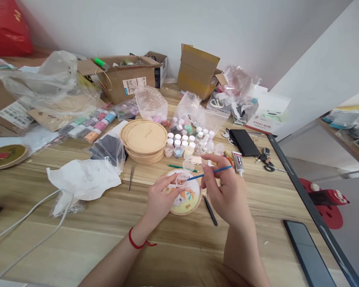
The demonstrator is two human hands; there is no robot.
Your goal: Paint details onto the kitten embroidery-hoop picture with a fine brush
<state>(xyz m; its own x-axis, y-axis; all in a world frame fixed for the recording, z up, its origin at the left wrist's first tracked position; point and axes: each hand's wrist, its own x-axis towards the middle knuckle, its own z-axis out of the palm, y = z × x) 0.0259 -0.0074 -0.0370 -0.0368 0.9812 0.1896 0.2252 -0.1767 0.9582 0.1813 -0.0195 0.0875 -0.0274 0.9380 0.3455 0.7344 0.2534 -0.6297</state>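
My left hand (161, 197) pinches a small clear plastic cup (181, 180) between thumb and fingers. In my right hand (224, 187) is a thin blue paintbrush (211, 172), its tip reaching into that cup. What the cup contains is too small to tell. Below the cup lies a round wooden hoop (185, 205) with a colourful picture on a yellow and pale ground, partly hidden by my left hand. Black tweezers (210, 210) rest on the table just right of the hoop. Behind it lie a green pencil (182, 168) and a clear round lid (188, 165).
Stacked round wooden boards (143, 137) stand behind my left hand, beside several white-capped jars (184, 138). Cardboard boxes (124, 81) line the wall. To the right are a glue tube (238, 162), a black wallet (244, 142), keys (263, 155) and a phone (309, 253). White paper (83, 179) lies left.
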